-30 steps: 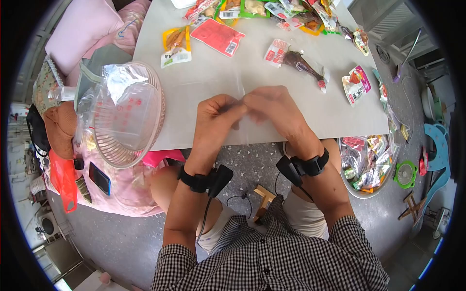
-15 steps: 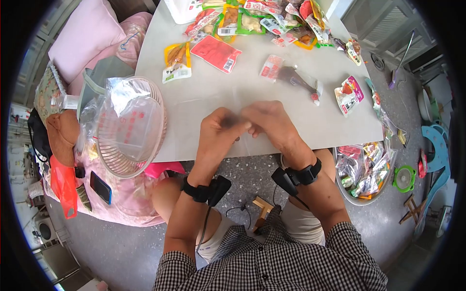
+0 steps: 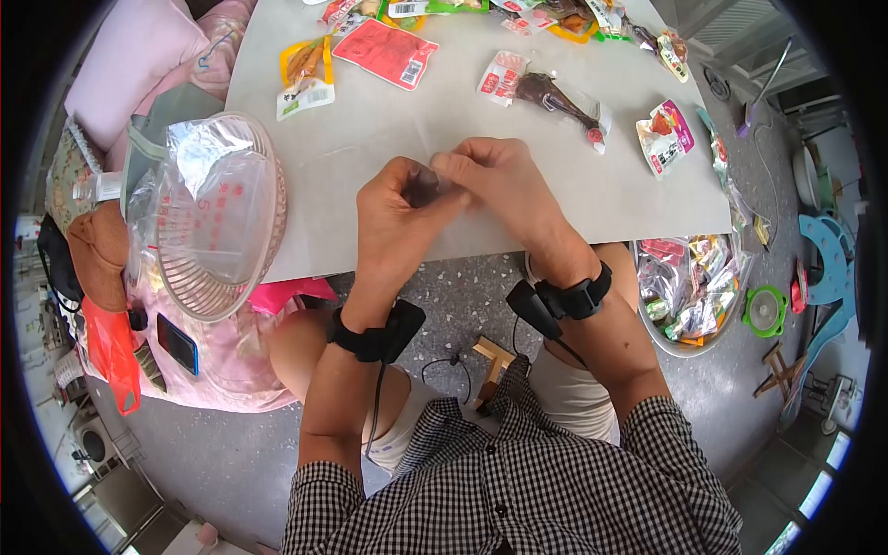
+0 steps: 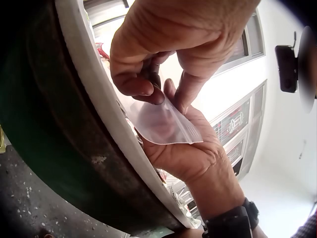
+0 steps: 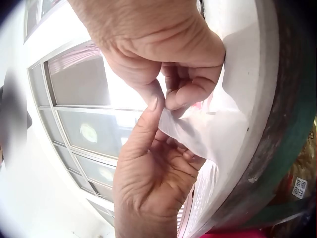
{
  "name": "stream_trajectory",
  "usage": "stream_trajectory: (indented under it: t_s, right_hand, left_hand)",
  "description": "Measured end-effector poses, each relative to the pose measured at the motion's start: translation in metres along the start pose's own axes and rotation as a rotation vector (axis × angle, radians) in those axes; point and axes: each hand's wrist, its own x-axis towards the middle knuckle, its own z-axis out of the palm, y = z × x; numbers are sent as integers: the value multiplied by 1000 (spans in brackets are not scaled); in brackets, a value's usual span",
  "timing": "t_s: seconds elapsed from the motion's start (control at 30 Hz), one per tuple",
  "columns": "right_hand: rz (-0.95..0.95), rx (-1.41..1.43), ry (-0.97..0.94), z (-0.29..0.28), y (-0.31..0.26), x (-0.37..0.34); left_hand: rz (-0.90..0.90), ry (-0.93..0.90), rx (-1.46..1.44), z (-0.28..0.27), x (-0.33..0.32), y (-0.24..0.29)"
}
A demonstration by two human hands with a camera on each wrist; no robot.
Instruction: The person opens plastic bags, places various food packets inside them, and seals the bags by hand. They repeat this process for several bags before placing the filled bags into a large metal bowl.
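Observation:
A small clear zip bag (image 4: 161, 121) is pinched between both hands, its ridged closure strip running along one edge in the left wrist view. My left hand (image 3: 398, 217) curls its fingers and thumb around one top corner. Close against it, my right hand (image 3: 504, 185) grips the bag with thumb and forefinger at its mouth. The right wrist view has the translucent plastic bag (image 5: 185, 131) stretched between the fingertips of the two hands. Both hands are held over the near edge of the pale table (image 3: 370, 166).
Left stands a plastic basket (image 3: 277, 199) with clear printed bags (image 3: 217, 203). Farther back lie a red packet (image 3: 387, 54), a yellow-edged packet (image 3: 305, 76), a wrapped drumstick (image 3: 555, 100) and a white-purple packet (image 3: 664, 139). A metal basin (image 3: 689, 350) of packets is low on the right.
Both hands stay together on the bag, with small shifts of the fingers. The head view has tilted, so the table sits higher in it.

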Motion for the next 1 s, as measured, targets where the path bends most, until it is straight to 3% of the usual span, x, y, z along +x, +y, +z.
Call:
stream_trajectory:
  t_s: [0.1,0.2,0.5,1.0]
  right_hand:
    - [2,14,3,0,-1,-2]
    - [-10,55,15,2,0,-3]
    - [30,111,-8,5,4,-1]
    - [47,107,-17,4,0,-3]
  left_hand:
    - [-53,14,140,0,-1,8]
    - [-8,119,99,3,-1,6]
    - [48,105,255,-11,-1,0]
    - [77,73,132,-1,-2,2]
